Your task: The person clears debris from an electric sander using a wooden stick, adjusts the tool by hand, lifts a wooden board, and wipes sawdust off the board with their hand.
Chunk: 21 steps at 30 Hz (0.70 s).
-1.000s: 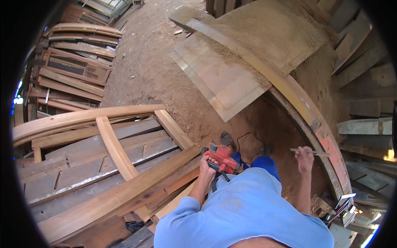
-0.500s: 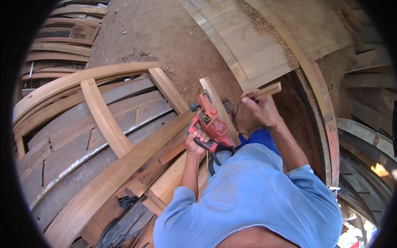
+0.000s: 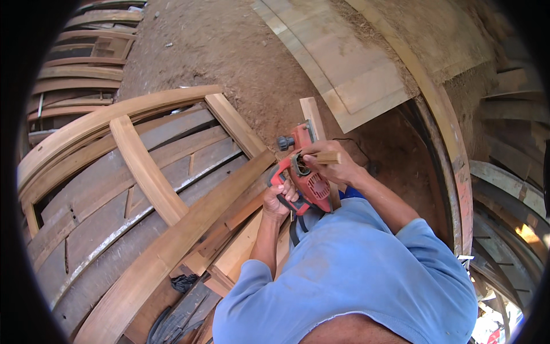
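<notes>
My left hand (image 3: 278,198) is wrapped round the rear handle of a red and black electric planer (image 3: 318,186). The planer is tilted, with its black front knob pointing away from me. Just beyond and beside it, the pale end of a wooden board (image 3: 313,117) sticks out; the rest of that board is mostly hidden behind the tool. In my right hand (image 3: 337,160) is a short wooden stick (image 3: 327,157), pinched by the fingers against the planer's upper side, by a dark opening in the body. Whether the stick's tip enters the opening, I cannot tell.
At left a curved wooden frame (image 3: 120,109) lies over grey boards, with a long plank (image 3: 172,246) across its near side. Plywood sheets (image 3: 355,74) lie at the far right by a curved edge beam (image 3: 452,149). A dark cord (image 3: 360,150) trails on the dirt floor.
My right hand has come left and nearer, bringing the wooden stick onto the planer. The planer has turned a little and moved slightly right, still in my left hand.
</notes>
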Each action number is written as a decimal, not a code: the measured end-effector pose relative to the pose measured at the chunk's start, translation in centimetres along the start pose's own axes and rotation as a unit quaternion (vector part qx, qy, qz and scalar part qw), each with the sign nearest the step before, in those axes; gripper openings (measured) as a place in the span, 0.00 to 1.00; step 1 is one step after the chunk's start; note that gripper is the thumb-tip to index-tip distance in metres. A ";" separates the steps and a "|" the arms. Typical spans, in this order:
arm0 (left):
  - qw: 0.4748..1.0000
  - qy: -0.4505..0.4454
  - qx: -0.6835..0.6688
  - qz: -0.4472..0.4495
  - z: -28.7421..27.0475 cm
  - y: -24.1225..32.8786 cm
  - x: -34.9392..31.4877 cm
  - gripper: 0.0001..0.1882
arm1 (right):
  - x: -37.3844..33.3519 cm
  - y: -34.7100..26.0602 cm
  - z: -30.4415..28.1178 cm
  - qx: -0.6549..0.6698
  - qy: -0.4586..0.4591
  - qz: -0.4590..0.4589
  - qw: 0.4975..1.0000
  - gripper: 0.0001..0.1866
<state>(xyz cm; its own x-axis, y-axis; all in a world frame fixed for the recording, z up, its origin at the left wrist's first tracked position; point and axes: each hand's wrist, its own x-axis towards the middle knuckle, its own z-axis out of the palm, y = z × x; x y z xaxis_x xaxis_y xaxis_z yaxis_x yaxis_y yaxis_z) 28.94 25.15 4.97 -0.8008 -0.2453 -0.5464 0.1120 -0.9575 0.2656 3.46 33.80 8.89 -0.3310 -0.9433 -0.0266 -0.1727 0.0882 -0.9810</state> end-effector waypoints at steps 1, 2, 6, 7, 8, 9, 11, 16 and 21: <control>1.000 -0.001 0.001 -0.004 0.3 -0.1 0.3 0.14 | 0.1 0.9 0.4 -0.070 -0.003 -0.051 0.996 0.09; 1.000 0.004 0.005 -0.013 0.5 -0.1 0.4 0.14 | 0.3 1.0 0.7 -0.053 0.004 0.005 0.999 0.09; 0.999 0.021 0.021 -0.015 0.6 -0.8 0.9 0.15 | 0.7 2.2 -0.9 0.020 -0.062 0.141 0.988 0.10; 0.999 0.021 0.021 -0.017 0.5 -0.9 1.1 0.15 | 0.3 3.1 -1.2 0.102 -0.048 0.180 0.977 0.11; 0.999 0.036 0.031 -0.012 0.2 -1.1 1.2 0.15 | -0.2 3.9 -1.8 0.182 -0.034 0.219 0.958 0.12; 0.998 0.051 0.041 -0.004 0.0 -1.3 1.1 0.15 | -0.3 3.6 -3.1 0.182 -0.036 0.219 0.958 0.12; 0.998 0.047 0.035 -0.012 -0.4 -1.4 1.3 0.15 | -0.5 2.7 -6.5 0.244 -0.029 0.307 0.919 0.12; 0.998 0.045 0.029 -0.021 -0.6 -1.5 1.4 0.15 | -1.7 1.4 -7.0 0.143 0.004 0.192 0.971 0.11; 0.999 0.013 -0.014 -0.030 -0.4 -1.5 1.5 0.13 | -1.0 1.6 -4.0 0.130 0.057 0.189 0.972 0.10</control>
<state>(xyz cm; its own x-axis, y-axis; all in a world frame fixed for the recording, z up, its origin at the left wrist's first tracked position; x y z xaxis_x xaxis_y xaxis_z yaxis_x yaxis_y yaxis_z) 27.82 26.18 3.42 -0.7909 -0.1911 -0.5813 0.0810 -0.9743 0.2100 -0.23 36.20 8.12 -0.4283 -0.8165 -0.3871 0.2156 0.3236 -0.9213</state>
